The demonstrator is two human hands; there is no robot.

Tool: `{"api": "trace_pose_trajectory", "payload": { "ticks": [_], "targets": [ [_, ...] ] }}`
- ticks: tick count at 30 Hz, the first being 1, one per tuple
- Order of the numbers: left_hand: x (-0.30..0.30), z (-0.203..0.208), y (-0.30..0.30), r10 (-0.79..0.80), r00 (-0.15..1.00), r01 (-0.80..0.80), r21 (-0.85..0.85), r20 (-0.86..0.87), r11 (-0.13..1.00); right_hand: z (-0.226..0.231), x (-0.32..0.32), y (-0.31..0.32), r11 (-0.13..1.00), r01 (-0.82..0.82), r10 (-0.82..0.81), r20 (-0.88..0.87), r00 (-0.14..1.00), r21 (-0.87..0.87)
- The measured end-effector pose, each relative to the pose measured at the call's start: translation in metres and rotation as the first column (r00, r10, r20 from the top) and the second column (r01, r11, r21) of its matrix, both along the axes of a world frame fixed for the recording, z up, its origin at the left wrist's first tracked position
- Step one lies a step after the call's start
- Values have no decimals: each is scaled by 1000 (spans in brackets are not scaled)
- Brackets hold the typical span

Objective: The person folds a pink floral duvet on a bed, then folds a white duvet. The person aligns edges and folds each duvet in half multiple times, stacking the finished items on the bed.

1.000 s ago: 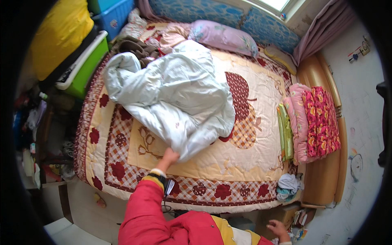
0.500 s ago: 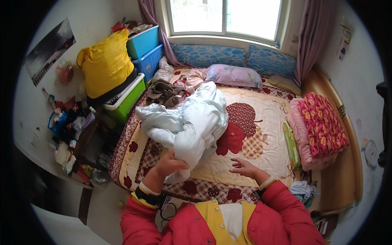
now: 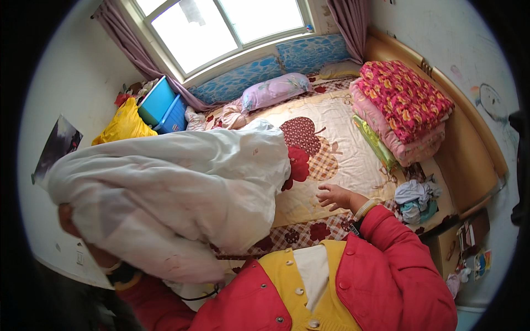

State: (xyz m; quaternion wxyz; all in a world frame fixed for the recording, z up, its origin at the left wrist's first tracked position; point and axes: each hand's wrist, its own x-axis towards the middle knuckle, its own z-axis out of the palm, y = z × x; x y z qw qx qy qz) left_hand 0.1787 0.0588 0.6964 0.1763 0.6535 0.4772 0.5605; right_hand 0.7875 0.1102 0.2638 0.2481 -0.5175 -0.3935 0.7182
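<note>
A large, thin white bedding cloth [image 3: 182, 176] hangs in wide folds across the left of the head view, one end raised high at the far left. My left hand [image 3: 67, 222] grips that raised end, with its fingers mostly hidden behind the fabric. The cloth's other end lies on the bed over the patterned bedspread [image 3: 342, 124], which carries red and checked apple shapes. Over the near part of the bedspread, my right hand [image 3: 335, 197] is held with fingers apart and nothing in them, separate from the cloth.
Folded bedding with a red floral quilt [image 3: 406, 99] on top is stacked at the right by the wooden headboard [image 3: 469, 132]. A lilac pillow [image 3: 276, 91] lies near the window. Crumpled clothes [image 3: 415, 199] rest at the bed's right corner. Blue bins [image 3: 160, 102] and a yellow bundle [image 3: 126, 121] stand back left.
My left hand has swung up and out to the left, pulling the bunched white cloth open into a broad spread. The view has tilted and turned right. My right hand stays empty over the bed.
</note>
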Motion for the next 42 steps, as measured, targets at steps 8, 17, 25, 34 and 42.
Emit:
{"api": "trace_pose_trajectory", "payload": {
  "ticks": [8,17,25,34,42],
  "targets": [
    [-96,97,-77,459,852,-434,150,-251,888,-71,-40,15,899,205,-298,-197,934,-388],
    [-163,152,-192,757,558,-743,201,-340,638,-146,-147,78,738,175,-489,-338,804,-652],
    [-214,171,-278,875,345,-894,166,-339,416,-112,-230,131,854,317,-467,-875,123,-412],
    [-282,128,-274,833,429,-877,61,-348,477,100,-149,228,920,392,-127,-947,294,-2],
    [-272,32,-132,553,66,-642,388,-831,661,349,74,194,379,763,-247,-737,629,524]
  ]
}}
